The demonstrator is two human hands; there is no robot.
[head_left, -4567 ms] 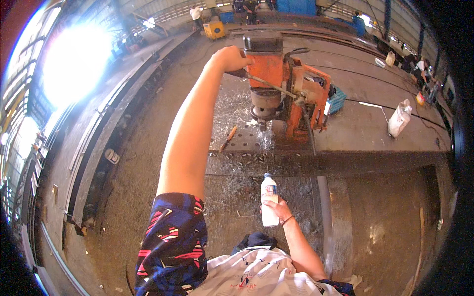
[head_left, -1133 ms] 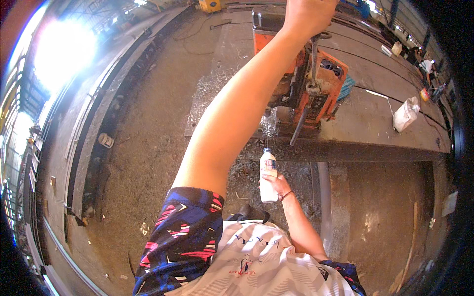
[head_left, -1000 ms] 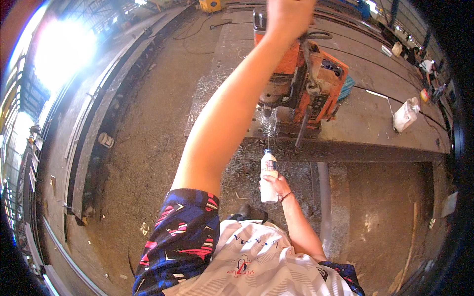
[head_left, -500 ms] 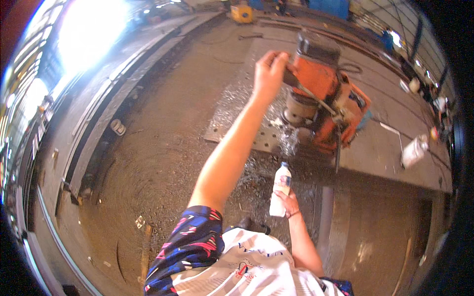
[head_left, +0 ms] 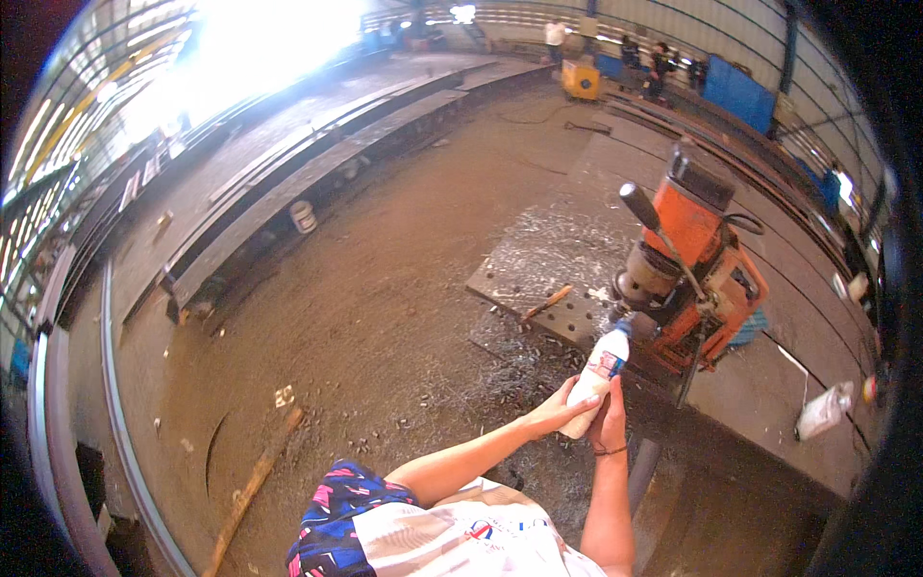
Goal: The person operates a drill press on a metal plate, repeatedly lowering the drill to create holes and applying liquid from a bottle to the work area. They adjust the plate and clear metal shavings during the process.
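Observation:
A plastic bottle [head_left: 595, 373] of milky white liquid is held in front of my body, tilted so its blue-topped end points up toward the drill. My left hand [head_left: 565, 408] grips its lower left side. On the other side, my right hand [head_left: 608, 421] wraps round the lower part. Just beyond the bottle stands an orange magnetic drill [head_left: 685, 219], with its black-knobbed feed lever [head_left: 638, 204] sticking up to the left. Under it lies a steel plate [head_left: 510, 269] with rows of drilled holes, strewn with metal chips.
A wooden stick [head_left: 548, 302] lies on the plate. Another white bottle [head_left: 823, 411] lies at the right. Metal shavings cover the ground below the plate's edge. Long steel beams [head_left: 317, 159] run along the left, near a small white bucket [head_left: 303, 216]. People stand far back.
My left hand has come off the drill's lever area and down onto the bottle beside my right hand. The bottle is raised closer to the drill. The view has shifted.

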